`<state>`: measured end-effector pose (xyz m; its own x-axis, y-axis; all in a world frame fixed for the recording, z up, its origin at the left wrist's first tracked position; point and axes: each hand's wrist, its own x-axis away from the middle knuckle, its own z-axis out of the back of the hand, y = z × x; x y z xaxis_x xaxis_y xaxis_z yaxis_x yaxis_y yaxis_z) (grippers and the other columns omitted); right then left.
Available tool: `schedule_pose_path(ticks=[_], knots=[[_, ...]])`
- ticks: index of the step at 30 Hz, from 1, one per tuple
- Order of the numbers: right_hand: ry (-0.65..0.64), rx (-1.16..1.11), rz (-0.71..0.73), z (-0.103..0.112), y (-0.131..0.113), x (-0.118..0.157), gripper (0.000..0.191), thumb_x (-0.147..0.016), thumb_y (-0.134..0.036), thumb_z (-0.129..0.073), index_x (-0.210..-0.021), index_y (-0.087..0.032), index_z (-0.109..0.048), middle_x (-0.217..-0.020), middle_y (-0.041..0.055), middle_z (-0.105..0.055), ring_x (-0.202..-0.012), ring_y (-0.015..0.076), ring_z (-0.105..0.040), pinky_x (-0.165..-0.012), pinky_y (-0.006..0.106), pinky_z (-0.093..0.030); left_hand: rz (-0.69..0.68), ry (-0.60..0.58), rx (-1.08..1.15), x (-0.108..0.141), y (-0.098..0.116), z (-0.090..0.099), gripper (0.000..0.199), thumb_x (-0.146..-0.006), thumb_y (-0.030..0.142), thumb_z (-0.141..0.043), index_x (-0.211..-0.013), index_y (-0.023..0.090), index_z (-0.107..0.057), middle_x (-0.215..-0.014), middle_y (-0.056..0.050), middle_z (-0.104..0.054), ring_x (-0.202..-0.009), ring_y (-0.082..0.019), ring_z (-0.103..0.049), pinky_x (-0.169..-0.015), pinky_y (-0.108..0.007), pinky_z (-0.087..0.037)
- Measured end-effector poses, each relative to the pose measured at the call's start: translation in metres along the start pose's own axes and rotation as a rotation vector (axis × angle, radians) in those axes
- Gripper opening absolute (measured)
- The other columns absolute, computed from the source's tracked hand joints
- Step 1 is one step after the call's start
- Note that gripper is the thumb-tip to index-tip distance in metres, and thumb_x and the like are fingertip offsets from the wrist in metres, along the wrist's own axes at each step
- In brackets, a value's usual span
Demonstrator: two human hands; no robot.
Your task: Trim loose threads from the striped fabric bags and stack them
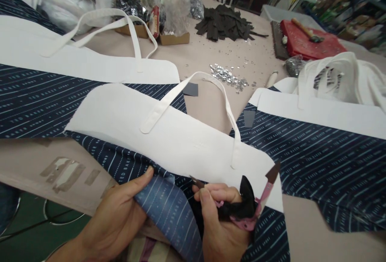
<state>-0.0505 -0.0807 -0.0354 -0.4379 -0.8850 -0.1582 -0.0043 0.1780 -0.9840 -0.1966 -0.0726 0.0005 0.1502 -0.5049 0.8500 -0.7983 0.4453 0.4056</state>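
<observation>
A white panel (pixel 129 119) with a white strap handle (pixel 208 78) lies across navy fabric (pixel 123 163) printed with pale lettering. My left hand (pixel 120 209) is closed on the fabric's folded edge, its thumb on top near the white border. In my right hand (pixel 223 217) is a pair of small scissors (pixel 250 217) with pink and black handles. A pointed metal tip (pixel 196 181) shows beyond the pinched fingers, close to the lower edge of the white panel. The fabric hides part of both hands' grip.
Similar navy and white pieces (pixel 325 145) lie at right and upper left. Behind are loose silver discs (pixel 229 76), dark strips (pixel 224 23), open cardboard boxes (pixel 175 38) and a hammer (pixel 304 29) on a red pad (pixel 313 47).
</observation>
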Motion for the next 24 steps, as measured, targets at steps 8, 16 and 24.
schedule_pose_path(ticks=[8, 16, 24], knots=[[-0.004, 0.097, 0.017, -0.003, 0.000, -0.001, 0.022, -0.079, -0.013, -0.073, -0.064, -0.021, -0.059, -0.062, -0.0031, -0.066, -0.056, 0.0133, -0.067, -0.056, 0.023, -0.056, 0.014, 0.012, 0.014, 0.002, 0.000, 0.001, 0.030, -0.089, 0.011, -0.069, -0.118, 0.014, -0.075, -0.106, -0.010, -0.081, -0.101, -0.027, -0.075, -0.102, -0.041, -0.057], [-0.065, 0.239, 0.051, -0.005, 0.004, 0.005, 0.020, -0.086, -0.018, -0.071, -0.070, -0.021, -0.060, -0.065, -0.0038, -0.068, -0.060, 0.0138, -0.068, -0.069, 0.031, -0.053, 0.017, -0.020, 0.015, 0.000, -0.004, 0.005, 0.023, -0.079, 0.012, -0.080, -0.102, 0.011, -0.081, -0.101, -0.012, -0.081, -0.101, -0.031, -0.075, -0.099, -0.043, -0.059], [-0.051, -0.001, -0.104, 0.009, 0.005, 0.009, 0.026, -0.087, -0.030, -0.074, -0.069, -0.022, -0.057, -0.063, -0.0032, -0.062, -0.059, 0.0168, -0.065, -0.059, 0.034, -0.058, -0.052, -0.062, -0.001, 0.000, -0.008, 0.007, 0.029, -0.080, 0.016, -0.080, -0.109, 0.015, -0.079, -0.109, -0.012, -0.080, -0.112, -0.035, -0.071, -0.099, -0.046, -0.059]])
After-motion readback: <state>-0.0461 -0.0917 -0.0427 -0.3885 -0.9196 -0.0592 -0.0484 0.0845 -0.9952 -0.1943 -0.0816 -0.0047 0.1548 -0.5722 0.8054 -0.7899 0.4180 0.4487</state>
